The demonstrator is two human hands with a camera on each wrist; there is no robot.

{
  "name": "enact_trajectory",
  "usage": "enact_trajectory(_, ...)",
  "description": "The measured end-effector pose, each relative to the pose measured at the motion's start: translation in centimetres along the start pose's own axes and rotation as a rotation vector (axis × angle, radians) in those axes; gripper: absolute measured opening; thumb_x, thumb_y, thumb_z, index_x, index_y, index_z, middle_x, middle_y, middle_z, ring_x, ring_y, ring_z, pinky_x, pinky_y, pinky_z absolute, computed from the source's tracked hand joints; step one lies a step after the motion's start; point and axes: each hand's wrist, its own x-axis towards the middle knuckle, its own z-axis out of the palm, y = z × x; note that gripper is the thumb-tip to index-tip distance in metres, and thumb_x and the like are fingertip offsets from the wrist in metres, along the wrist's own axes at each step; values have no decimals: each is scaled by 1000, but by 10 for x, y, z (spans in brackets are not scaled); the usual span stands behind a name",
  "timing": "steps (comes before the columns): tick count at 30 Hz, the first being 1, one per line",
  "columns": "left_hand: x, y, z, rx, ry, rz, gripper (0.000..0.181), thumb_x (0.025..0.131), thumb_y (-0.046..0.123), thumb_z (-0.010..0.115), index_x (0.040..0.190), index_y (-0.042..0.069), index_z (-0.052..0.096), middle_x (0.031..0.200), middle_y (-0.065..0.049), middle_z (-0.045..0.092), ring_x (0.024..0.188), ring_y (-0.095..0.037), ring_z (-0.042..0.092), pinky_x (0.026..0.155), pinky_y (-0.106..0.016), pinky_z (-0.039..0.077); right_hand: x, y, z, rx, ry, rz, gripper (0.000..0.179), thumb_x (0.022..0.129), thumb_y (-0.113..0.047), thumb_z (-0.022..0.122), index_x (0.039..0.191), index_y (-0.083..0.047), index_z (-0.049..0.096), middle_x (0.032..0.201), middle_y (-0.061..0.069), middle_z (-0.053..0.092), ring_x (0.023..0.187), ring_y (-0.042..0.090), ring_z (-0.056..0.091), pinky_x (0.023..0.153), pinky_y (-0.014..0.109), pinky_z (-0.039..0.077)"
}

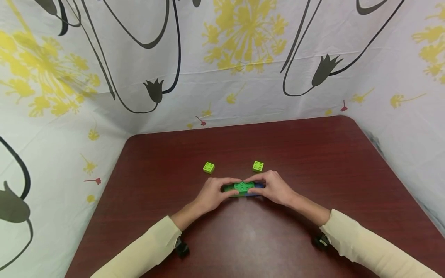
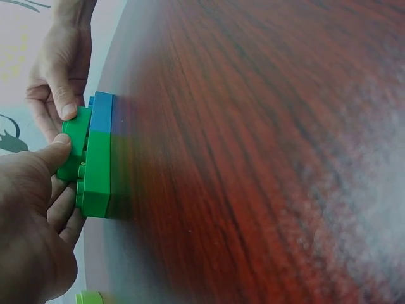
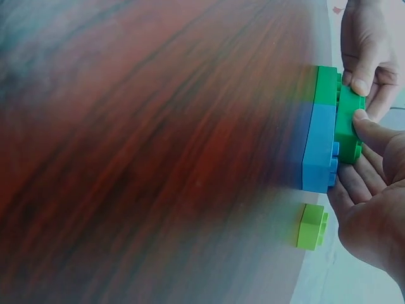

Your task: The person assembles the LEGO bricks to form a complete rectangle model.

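Note:
My left hand (image 1: 212, 193) and right hand (image 1: 277, 189) meet over a short row of toy building bricks on the table. Between thumbs and fingers they both pinch a green brick (image 1: 244, 187), one at each end. Under it lie a second green brick (image 2: 98, 174) on the left and a blue brick (image 3: 318, 149) on the right, end to end. The upper brick spans the joint between these two. In the left wrist view, a narrow dark gap shows between the upper brick and the studs below.
Two small lime bricks stand beyond the hands, one lime brick (image 1: 209, 167) to the left and another lime brick (image 1: 258, 166) to the right. The dark red wooden table (image 1: 243, 239) has rounded far corners. A patterned white cloth (image 1: 222, 88) hangs behind it and at the sides.

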Motion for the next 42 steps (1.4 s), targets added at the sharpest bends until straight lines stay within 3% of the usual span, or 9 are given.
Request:
enact_trajectory(18,-2,-3,1,3,0,-11,38,97,28,80,135,25,75,123,8,77,70,-7,53,68,-23,46,1,-2,1,6,-16,5,28,93,-15,85,121,-12,82,108,3,80,77,7,64,69,23,55)
enact_trajectory(28,1,-4,2,-3,-8,2,37,98,29,80,134,24,76,125,6,76,91,-4,66,77,-24,54,0,-1,-1,25,-21,12,28,93,-14,84,121,-10,81,110,4,80,85,8,71,72,24,58)
enact_trajectory(42,1,-5,2,-7,-5,1,37,98,28,81,134,24,75,121,6,77,83,-6,63,75,-24,53,3,0,-2,28,-35,7,28,93,-15,85,120,-10,82,108,4,80,81,8,71,71,24,58)
